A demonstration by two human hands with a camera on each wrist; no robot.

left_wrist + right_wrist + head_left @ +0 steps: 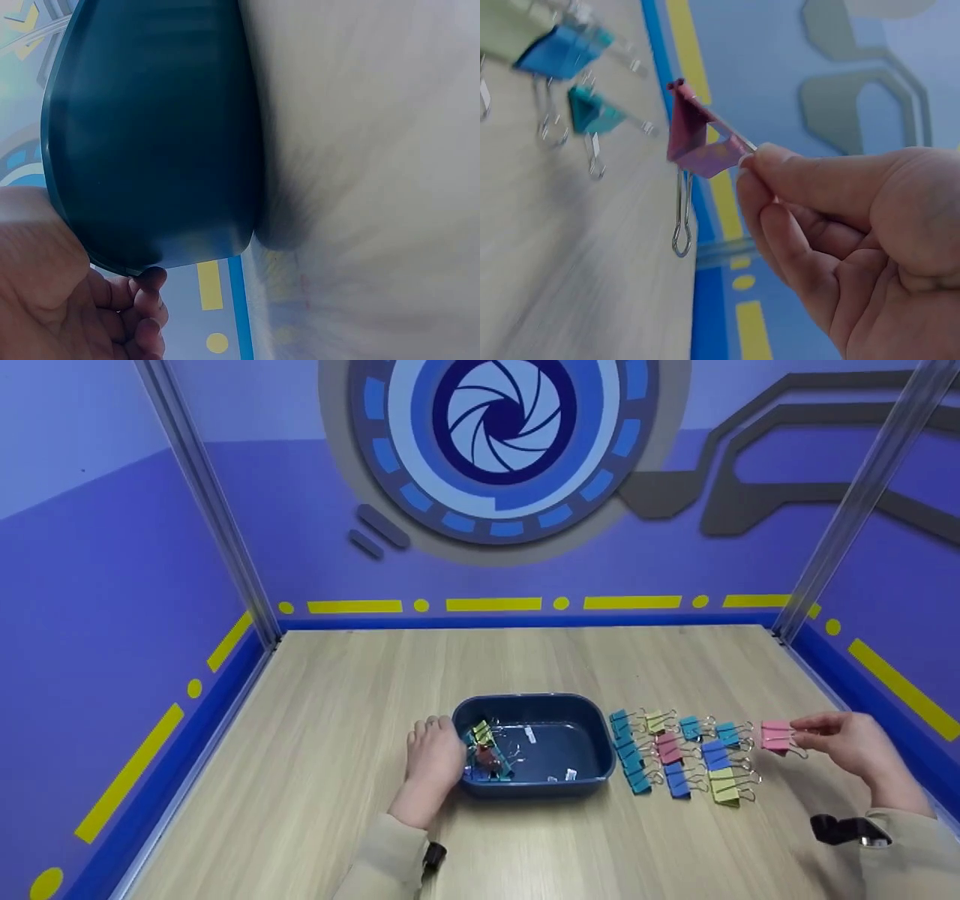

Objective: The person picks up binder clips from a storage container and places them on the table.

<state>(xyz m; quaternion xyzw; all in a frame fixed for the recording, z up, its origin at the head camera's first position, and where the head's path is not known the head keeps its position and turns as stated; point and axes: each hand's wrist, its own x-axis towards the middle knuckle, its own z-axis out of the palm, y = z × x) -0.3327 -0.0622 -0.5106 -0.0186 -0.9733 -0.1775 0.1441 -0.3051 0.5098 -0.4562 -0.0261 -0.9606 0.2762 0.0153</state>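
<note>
My right hand [862,742] pinches a pink binder clip [777,735] by a wire handle, between thumb and fingers. In the right wrist view that pink clip [692,135] is tilted, its other handle hanging down. At the left end of a dark blue plastic bin [534,789], my left hand [436,751] grips the rim, its curled fingers [150,307] showing just past the edge in the left wrist view. Inside the bin's left end lies a small pile of binder clips [486,754], yellow, red and teal, partly hidden by the hand.
Right of the bin, several binder clips lie in rough rows: teal ones [628,754], a red one [667,748], blue ones [677,781] and a yellow-green one [724,787]. Small white labels [531,733] show on the bin's floor. Purple-blue panels [495,577] wall the wooden table [360,675].
</note>
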